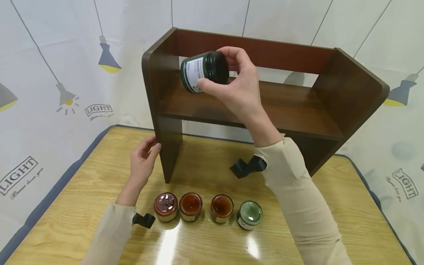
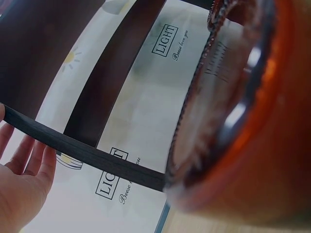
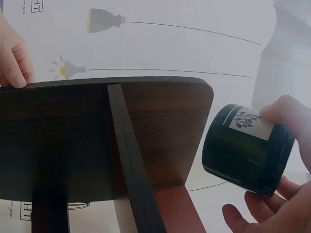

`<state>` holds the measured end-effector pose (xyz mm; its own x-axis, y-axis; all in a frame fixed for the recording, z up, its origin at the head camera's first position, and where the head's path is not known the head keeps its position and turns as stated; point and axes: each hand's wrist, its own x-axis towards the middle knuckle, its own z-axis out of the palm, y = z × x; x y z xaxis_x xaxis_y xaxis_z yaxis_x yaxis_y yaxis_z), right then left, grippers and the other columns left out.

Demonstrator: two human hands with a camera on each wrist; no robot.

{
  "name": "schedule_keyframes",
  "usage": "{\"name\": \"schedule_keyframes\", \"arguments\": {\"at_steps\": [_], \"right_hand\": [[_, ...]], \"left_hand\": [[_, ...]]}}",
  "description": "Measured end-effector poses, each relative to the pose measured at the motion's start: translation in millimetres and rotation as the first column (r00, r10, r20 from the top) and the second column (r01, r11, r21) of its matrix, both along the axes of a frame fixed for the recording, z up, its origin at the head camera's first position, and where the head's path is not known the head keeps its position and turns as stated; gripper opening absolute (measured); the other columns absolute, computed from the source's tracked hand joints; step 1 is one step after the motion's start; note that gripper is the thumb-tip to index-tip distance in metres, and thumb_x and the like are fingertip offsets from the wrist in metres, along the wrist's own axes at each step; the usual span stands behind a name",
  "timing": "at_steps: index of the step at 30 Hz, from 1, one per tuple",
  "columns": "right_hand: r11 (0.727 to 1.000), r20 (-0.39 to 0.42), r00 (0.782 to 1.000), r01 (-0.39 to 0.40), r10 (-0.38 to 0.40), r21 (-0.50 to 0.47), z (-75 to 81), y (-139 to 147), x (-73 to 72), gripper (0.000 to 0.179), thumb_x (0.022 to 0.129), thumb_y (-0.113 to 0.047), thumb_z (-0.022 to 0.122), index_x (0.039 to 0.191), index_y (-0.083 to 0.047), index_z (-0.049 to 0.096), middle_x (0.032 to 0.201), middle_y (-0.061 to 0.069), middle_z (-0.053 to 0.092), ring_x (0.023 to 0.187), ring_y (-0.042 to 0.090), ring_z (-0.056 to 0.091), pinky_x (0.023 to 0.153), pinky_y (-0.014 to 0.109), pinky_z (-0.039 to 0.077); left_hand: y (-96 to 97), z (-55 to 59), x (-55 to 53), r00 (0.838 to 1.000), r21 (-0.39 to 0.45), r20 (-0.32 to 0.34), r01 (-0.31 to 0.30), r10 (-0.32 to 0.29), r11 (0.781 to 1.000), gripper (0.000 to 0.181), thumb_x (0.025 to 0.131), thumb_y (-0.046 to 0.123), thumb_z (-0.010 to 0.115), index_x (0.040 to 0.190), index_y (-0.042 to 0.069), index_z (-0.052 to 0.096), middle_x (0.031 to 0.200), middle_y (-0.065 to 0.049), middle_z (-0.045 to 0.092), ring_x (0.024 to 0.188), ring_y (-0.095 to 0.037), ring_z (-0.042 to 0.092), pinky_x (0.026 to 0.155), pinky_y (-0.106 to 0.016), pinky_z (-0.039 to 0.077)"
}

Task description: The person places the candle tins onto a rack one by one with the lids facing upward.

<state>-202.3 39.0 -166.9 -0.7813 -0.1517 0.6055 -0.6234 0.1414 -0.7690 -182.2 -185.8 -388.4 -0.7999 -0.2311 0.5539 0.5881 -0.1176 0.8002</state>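
My right hand (image 1: pixel 243 81) grips a dark green scented candle jar (image 1: pixel 195 73) by its black-lidded end, thumb on one side and fingers on the other. The jar is tilted on its side in front of the upper level of a dark brown wooden shelf (image 1: pixel 298 110), its white label showing. At the shelf's left side panel, my left hand (image 1: pixel 142 158) touches the outer face and front edge with extended fingers (image 2: pixel 36 158). Below on the table stand several more candle jars: a purplish-red one (image 1: pixel 166 206), two amber-red ones and a green one (image 1: pixel 250 213).
The shelf stands on a yellow wood-grain table (image 1: pixel 82 206) with a dark blue border. Behind it hangs a white sheet (image 1: pixel 132 22) printed with lamps. An amber jar (image 2: pixel 257 145) looms close in the left wrist view.
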Motion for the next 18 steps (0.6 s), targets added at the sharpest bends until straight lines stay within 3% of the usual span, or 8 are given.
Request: {"name": "schedule_keyframes", "arguments": {"at_steps": [7, 18], "right_hand": [[1.0, 0.056, 0.998, -0.015, 0.015, 0.011, 5.7, -7.9, -4.9, 0.059, 0.069, -0.006, 0.078, 0.121, -0.003, 0.05, 0.111, 0.006, 0.052, 0.101, 0.014, 0.046, 0.083, 0.025, 0.046], [0.985, 0.16, 0.984, -0.1, 0.077, 0.139, 12.4, -17.4, -15.5, 0.059, 0.075, -0.005, 0.073, 0.13, -0.008, 0.05, 0.119, 0.008, 0.053, 0.105, 0.016, 0.051, 0.084, 0.027, 0.049]], "left_hand": [[0.6, 1.1, -0.2, 1.0, -0.01, 0.022, -0.015, 0.015, 1.0, 0.032, 0.089, -0.009, 0.055, 0.105, 0.016, 0.066, 0.099, 0.009, 0.065, 0.094, -0.006, 0.057, 0.082, -0.017, 0.047], [-0.5, -0.7, -1.8, 1.0, 0.007, 0.003, -0.008, 0.008, 1.0, 0.036, 0.088, -0.011, 0.054, 0.103, 0.019, 0.066, 0.097, 0.008, 0.064, 0.092, -0.006, 0.057, 0.08, -0.016, 0.048]]}}
